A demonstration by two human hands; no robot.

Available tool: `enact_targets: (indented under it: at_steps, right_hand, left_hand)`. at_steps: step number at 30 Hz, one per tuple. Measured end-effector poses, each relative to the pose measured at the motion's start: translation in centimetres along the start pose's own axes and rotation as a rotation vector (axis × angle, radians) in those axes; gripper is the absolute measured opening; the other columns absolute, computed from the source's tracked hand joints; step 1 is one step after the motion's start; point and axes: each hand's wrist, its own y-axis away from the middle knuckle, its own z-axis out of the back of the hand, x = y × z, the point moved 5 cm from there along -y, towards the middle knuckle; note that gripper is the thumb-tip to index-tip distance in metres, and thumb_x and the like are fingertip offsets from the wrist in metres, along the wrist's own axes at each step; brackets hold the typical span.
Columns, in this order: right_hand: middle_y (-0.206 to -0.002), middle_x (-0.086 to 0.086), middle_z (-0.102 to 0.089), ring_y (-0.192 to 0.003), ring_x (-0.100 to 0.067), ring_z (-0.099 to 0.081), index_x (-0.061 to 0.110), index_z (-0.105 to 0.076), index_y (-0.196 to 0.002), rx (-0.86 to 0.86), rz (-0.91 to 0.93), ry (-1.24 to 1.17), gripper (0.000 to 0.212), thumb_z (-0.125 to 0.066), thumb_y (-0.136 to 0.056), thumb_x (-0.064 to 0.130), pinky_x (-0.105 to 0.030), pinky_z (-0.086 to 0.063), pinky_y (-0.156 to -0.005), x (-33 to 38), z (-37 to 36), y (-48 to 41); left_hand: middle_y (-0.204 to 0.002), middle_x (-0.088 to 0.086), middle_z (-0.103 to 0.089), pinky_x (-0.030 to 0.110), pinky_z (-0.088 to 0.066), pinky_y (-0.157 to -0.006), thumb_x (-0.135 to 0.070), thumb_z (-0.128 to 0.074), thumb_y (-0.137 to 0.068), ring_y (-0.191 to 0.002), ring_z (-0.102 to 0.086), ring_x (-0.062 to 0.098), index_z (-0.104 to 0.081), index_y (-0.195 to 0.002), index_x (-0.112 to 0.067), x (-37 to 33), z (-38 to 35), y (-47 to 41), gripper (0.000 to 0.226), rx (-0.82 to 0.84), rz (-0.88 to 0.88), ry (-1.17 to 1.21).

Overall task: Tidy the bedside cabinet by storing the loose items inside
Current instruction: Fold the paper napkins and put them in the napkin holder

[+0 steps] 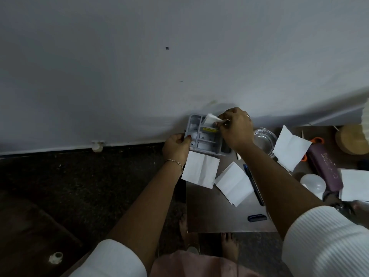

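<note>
Slotting paper slip (212, 118) into grey tray (201, 141): right grip (236, 128) pinching it, left grip (175, 148) clasping nine-o'clock edge; next, probably seat and release.

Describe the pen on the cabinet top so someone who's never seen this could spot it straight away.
Start at the brown cabinet top against the wall. Near its middle, just right of a folded white paper, lies the pen, slanted. It is the only long, thin, dark blue thing there, unlike the short dark block near the front edge.
</note>
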Motion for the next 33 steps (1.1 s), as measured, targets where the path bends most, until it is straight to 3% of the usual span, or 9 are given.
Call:
enact_targets:
  at_steps: [8,12,14,16,18,21,26,30,33]
  right_hand:
    - [-0.114,-0.004,-0.062,-0.106,-0.026,-0.055,0.019,-0.062,-0.113,-0.125,-0.046,-0.201,0.035,-0.063,-0.079,0.011,-0.036,-0.043,-0.09,-1.0,0.2,1.3]
    - [-0.111,0.0,-0.061,-0.099,-0.017,-0.056,0.015,-0.058,-0.114,-0.357,-0.175,-0.464,0.032,-0.065,-0.083,0.015,-0.03,-0.045,-0.085,-2.3,1.0,4.5]
    - [-0.105,0.0,-0.061,-0.094,-0.018,-0.058,0.012,-0.057,-0.111,-0.497,-0.278,-0.57,0.025,-0.06,-0.086,0.013,-0.027,-0.048,-0.083,-2.7,1.0,7.2]
    - [-0.098,0.001,-0.059,-0.089,-0.021,-0.06,0.008,-0.057,-0.106,-0.573,-0.376,-0.585,0.018,-0.057,-0.088,0.01,-0.021,-0.047,-0.079,-2.9,0.3,10.5]
    - [-0.095,0.003,-0.058,-0.088,-0.022,-0.06,0.011,-0.058,-0.104,-0.497,-0.465,-0.577,0.014,-0.055,-0.091,0.012,-0.032,-0.051,-0.08,-3.0,-1.9,13.6]
    - [-0.102,0.004,-0.064,-0.093,-0.022,-0.062,0.023,-0.061,-0.106,-0.204,-0.462,-0.537,0.019,-0.053,-0.091,0.013,-0.046,-0.053,-0.084,-2.4,-5.8,17.0]
    - [-0.121,-0.002,-0.064,-0.111,-0.02,-0.058,0.022,-0.055,-0.129,0.099,-0.333,-0.428,0.039,-0.05,-0.092,0.011,-0.037,-0.049,-0.096,-1.6,-8.6,19.0]
    - [-0.131,0.001,-0.059,-0.121,-0.019,-0.054,0.023,-0.047,-0.136,0.221,-0.275,-0.373,0.044,-0.05,-0.093,0.013,-0.033,-0.043,-0.103,-2.0,-9.3,19.0]
    - [-0.133,0.003,-0.056,-0.121,-0.017,-0.053,0.024,-0.046,-0.136,0.244,-0.228,-0.347,0.044,-0.052,-0.093,0.016,-0.035,-0.044,-0.103,-2.2,-9.2,19.1]
  left_hand:
    - [-0.092,0.008,-0.067,0.042,-0.054,-0.089,-0.016,-0.066,-0.085,-0.085,-0.063,0.021,-0.067,-0.104,-0.004,0.4,0.2,1.0,0.023,-0.011,-0.01,-0.008]
    - [-0.081,0.003,-0.065,0.036,-0.051,-0.084,-0.038,-0.056,-0.091,-0.083,-0.062,0.024,-0.062,-0.084,-0.015,0.9,0.2,1.3,0.025,-0.013,0.036,0.031]
    - [-0.087,0.007,-0.065,0.037,-0.049,-0.088,-0.039,-0.045,-0.095,-0.094,-0.062,0.032,-0.06,-0.082,-0.014,2.0,0.4,1.1,0.032,-0.015,0.088,0.041]
    - [-0.103,0.019,-0.065,0.031,-0.045,-0.084,-0.028,-0.047,-0.095,-0.105,-0.059,0.039,-0.064,-0.094,-0.005,3.3,0.8,1.3,0.029,-0.047,0.102,-0.037]
    - [-0.119,0.02,-0.062,0.03,-0.043,-0.086,-0.018,-0.055,-0.091,-0.111,-0.057,0.036,-0.061,-0.113,-0.001,4.8,0.9,1.8,0.029,-0.013,0.127,-0.16]
    - [-0.13,0.016,-0.055,0.025,-0.039,-0.088,-0.014,-0.062,-0.087,-0.118,-0.053,0.031,-0.048,-0.13,0.001,7.0,0.8,2.6,0.048,0.077,0.161,-0.302]
    - [-0.119,0.017,-0.063,0.032,-0.048,-0.089,-0.013,-0.068,-0.08,-0.106,-0.061,0.029,-0.05,-0.127,-0.003,8.7,1.0,2.9,0.051,0.0,0.045,-0.4]
    - [-0.108,0.014,-0.067,0.026,-0.048,-0.079,-0.008,-0.068,-0.079,-0.098,-0.064,0.026,-0.059,-0.115,-0.003,8.8,1.0,3.3,0.038,-0.044,-0.029,-0.374]
    - [-0.105,0.013,-0.068,0.027,-0.049,-0.081,-0.006,-0.066,-0.08,-0.095,-0.064,0.025,-0.065,-0.108,-0.004,9.0,0.8,3.9,0.028,-0.025,-0.049,-0.348]
